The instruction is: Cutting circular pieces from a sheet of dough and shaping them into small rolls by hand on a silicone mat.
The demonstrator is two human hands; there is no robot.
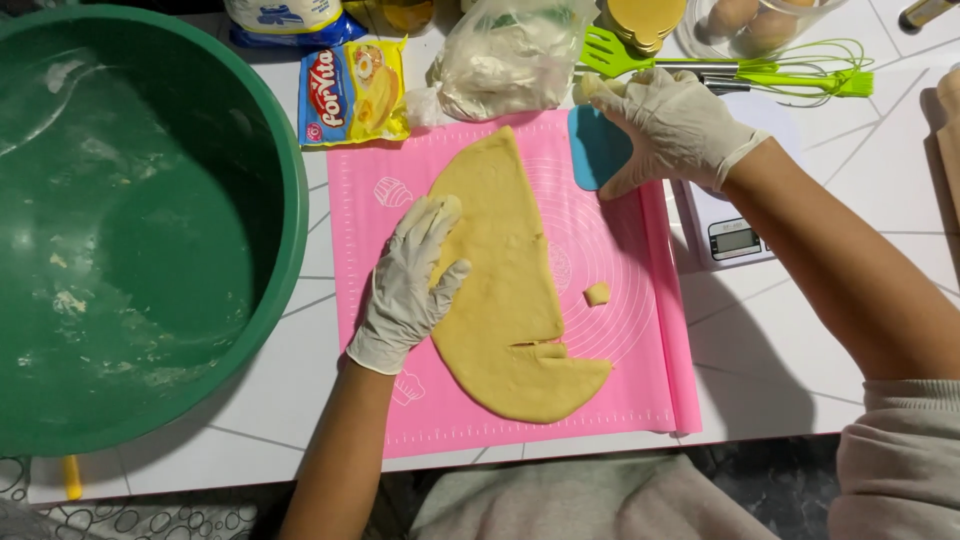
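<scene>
A flat sheet of yellow dough [510, 300], cut along its right side, lies on a pink silicone baking mat [620, 250]. My left hand [410, 285], in a white glove, rests flat on the dough's left edge. My gloved right hand [672, 125] holds a blue plastic dough scraper [597, 148] at the mat's upper right corner, apart from the dough. A small loose piece of dough [597, 293] sits on the mat to the right of the sheet.
A large green bowl [285, 180] dusted with flour fills the left. Behind the mat are a yellow packet [352, 92], a plastic bag of flour [510, 60], a green spatula and whisk [790, 75]. A white kitchen scale [730, 235] stands right of the mat.
</scene>
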